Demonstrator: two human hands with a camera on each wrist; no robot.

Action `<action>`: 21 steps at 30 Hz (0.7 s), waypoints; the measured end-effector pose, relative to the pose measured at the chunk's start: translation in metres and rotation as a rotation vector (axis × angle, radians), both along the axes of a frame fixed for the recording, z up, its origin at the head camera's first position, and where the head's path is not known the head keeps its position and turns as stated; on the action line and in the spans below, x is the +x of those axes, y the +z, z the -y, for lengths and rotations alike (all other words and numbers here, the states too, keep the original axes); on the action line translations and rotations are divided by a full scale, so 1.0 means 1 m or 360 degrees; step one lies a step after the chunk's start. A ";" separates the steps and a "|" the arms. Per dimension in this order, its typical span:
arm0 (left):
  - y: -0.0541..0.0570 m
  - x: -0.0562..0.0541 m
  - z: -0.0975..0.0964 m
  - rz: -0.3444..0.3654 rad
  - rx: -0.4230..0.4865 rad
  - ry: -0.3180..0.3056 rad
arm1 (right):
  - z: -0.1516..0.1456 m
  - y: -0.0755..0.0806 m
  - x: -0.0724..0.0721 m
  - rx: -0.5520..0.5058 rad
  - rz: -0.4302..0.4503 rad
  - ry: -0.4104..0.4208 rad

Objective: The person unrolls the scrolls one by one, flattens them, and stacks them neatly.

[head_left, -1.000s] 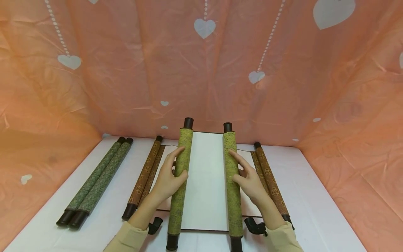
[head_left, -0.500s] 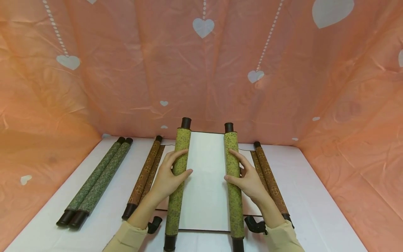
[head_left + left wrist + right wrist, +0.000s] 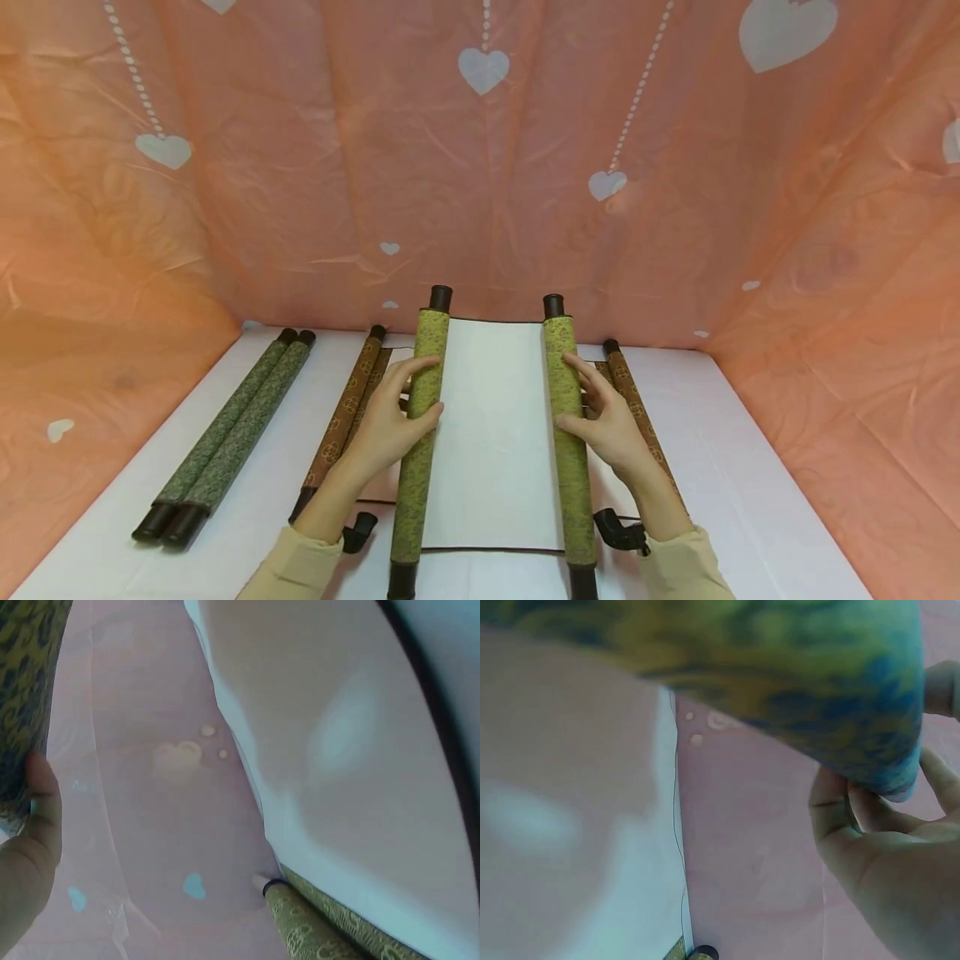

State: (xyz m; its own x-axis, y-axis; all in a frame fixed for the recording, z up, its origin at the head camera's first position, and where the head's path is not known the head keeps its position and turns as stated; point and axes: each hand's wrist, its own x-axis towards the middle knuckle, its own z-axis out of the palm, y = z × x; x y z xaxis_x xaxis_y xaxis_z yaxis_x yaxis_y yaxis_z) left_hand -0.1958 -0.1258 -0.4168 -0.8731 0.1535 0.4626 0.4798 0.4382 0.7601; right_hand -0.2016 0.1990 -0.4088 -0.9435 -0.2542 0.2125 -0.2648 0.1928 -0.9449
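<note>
A yellow-green scroll is held partly unrolled in the head view, its white sheet (image 3: 495, 433) stretched between two rolls with black end knobs. My left hand (image 3: 388, 421) grips the left roll (image 3: 420, 483), thumb across its top. Around the right roll (image 3: 576, 492), the fingers and thumb of my right hand (image 3: 611, 425) are curled. The right wrist view shows that hand (image 3: 907, 862) gripping the patterned roll (image 3: 802, 682) from below. Behind this scroll lies a brown patterned one, spread on the table, its left roll (image 3: 341, 417) and right roll (image 3: 636, 396) partly covered by my arms.
A dark green scroll (image 3: 232, 433), rolled from both ends, lies at the left of the white table (image 3: 750, 467). Pink-orange sheeting with white hearts (image 3: 483, 71) walls the back and sides. Black devices (image 3: 618, 529) sit at both wrists.
The two yellow-green rolls have moved apart, the left one leftward and the right one rightward, so a wider strip of white sheet shows. Both hands have travelled with them.
</note>
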 end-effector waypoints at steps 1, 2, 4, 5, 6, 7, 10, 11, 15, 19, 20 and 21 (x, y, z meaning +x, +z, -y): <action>0.000 0.000 0.002 -0.0003 -0.0012 -0.0008 | -0.001 0.000 0.000 0.0008 -0.0004 -0.0005; 0.001 0.000 0.004 0.0001 -0.0014 -0.0019 | -0.003 0.001 0.000 0.0010 -0.0008 -0.0007; 0.002 0.000 0.007 0.0033 -0.0014 -0.0041 | -0.005 0.002 0.001 0.0012 -0.0027 0.0002; 0.003 0.000 0.009 0.0049 -0.0012 -0.0052 | -0.007 0.003 0.001 0.0021 -0.0049 0.0012; 0.004 0.000 0.011 0.0060 -0.0014 -0.0061 | -0.009 0.004 0.001 0.0026 -0.0077 0.0029; 0.006 0.000 0.012 0.0082 -0.0018 -0.0065 | -0.011 0.004 0.000 0.0024 -0.0104 0.0053; 0.008 0.000 0.017 0.0125 -0.0049 -0.0078 | -0.018 0.006 -0.001 0.0014 -0.0130 0.0124; 0.008 0.000 0.019 0.0136 -0.0063 -0.0082 | -0.020 0.006 -0.002 -0.0001 -0.0132 0.0152; 0.010 0.000 0.022 0.0179 -0.0097 -0.0088 | -0.026 0.007 -0.002 -0.0060 -0.0062 0.0212; 0.009 -0.001 0.022 0.0175 -0.0099 -0.0074 | -0.027 0.007 -0.003 -0.0065 -0.0061 0.0231; 0.009 -0.001 0.021 0.0176 -0.0098 -0.0067 | -0.027 0.006 -0.003 -0.0063 -0.0070 0.0229; 0.009 -0.001 0.021 0.0179 -0.0097 -0.0060 | -0.027 0.006 -0.004 -0.0051 -0.0082 0.0220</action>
State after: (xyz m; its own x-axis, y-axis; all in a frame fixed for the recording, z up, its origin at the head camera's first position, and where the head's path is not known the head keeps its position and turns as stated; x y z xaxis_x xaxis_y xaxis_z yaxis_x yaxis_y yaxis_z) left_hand -0.1969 -0.1471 -0.4082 -0.9121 0.2121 0.3508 0.4100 0.4683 0.7827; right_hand -0.2051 0.2259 -0.4031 -0.8877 -0.3732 0.2697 -0.3348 0.1211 -0.9345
